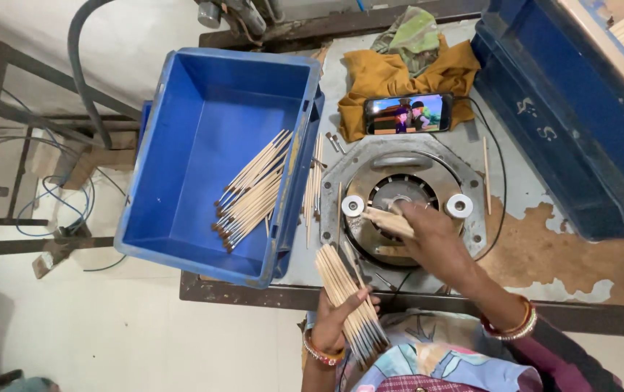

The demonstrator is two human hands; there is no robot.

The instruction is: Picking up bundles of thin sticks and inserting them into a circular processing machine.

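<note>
Two white rollers [406, 205] flank the round machine [403, 207], where her right hand [432, 236] pinches several sticks [387, 221] while her left hand [334, 319] grips one fanned bundle [348, 294].

We see a fanned bundle of thin wooden sticks [348, 297], pale along the shafts and dark at the lower tips, slanting up and left from the table's near edge. Just above it, a smaller cluster of the same pale sticks [388, 221] lies nearly flat over the round metal machine plate [471, 218], pointing left.
</note>
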